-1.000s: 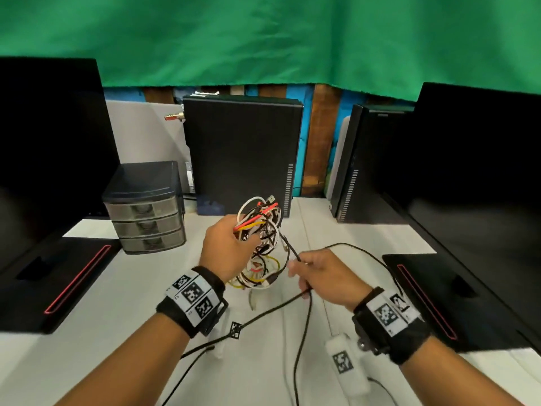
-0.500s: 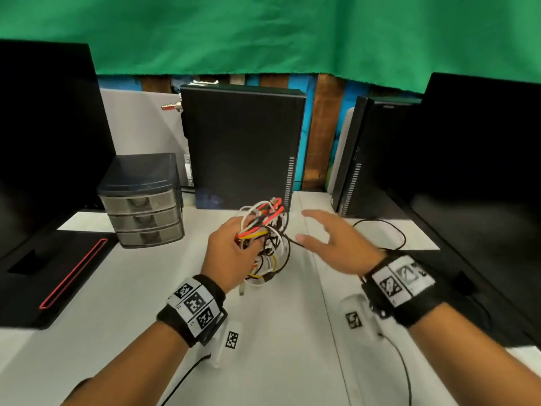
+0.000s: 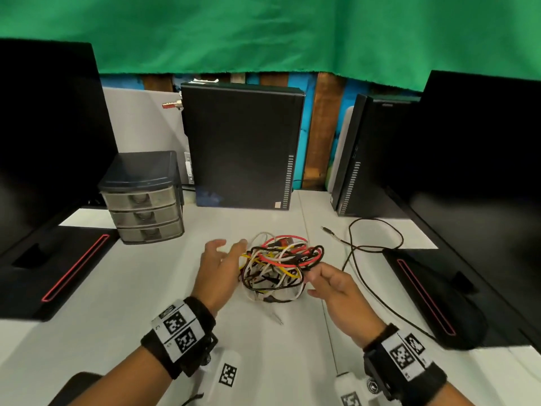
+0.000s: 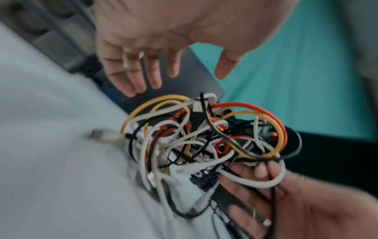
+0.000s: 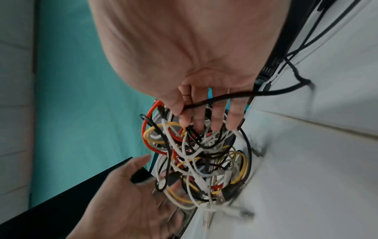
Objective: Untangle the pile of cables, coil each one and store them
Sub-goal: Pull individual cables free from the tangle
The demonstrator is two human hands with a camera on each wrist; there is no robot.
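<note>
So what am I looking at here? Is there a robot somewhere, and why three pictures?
No robot: a person works with bare hands, wearing three cameras. The wide picture comes from the head; the two close, blurry ones come from cameras strapped to each wrist, looking along the fingers. On the white table sits a tangle of cables, red, yellow, white and black. The left hand is open beside it. The right hand reaches into its other side with fingers extended; a black strand crosses them, but no firm grip shows. A separate black cable lies loose to the right. A small drawer unit stands behind, perhaps for storage.
</note>
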